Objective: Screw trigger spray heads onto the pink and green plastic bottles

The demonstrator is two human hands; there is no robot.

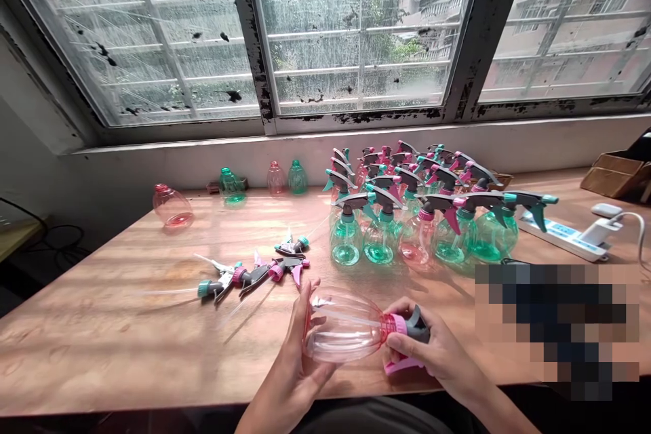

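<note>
A clear pink spray bottle [346, 329] lies on its side just above the near edge of the wooden table [127, 325], held between both hands. The left hand [298, 359] cups the bottle's rounded base, fingers spread wide around it and the thumb up over the top. The right hand [432, 352] closes its fingers around the grey and pink trigger head [409, 329], which sits at the bottle's neck with its pink lever pointing down toward the near edge; whether the head is fully screwed on cannot be told. Toward the middle of the table, a little left of the hands, loose trigger heads [259, 268] with thin dip tubes lie in a small scatter. Further back and to the right, a dense group of assembled bottles [417, 217], mostly green with a few pink, stands upright in rows reaching the far edge. Along the far edge to the left, an empty pink bottle [171, 207] lies tilted, a green headless bottle [231, 186] lies near it, and two more headless bottles, pink [275, 178] and green [298, 177], stand upright against the wall. Near the right edge rests a white power strip [569, 237] with a charger plugged in, and a brown cardboard box [613, 173] sits at the far right corner.
</note>
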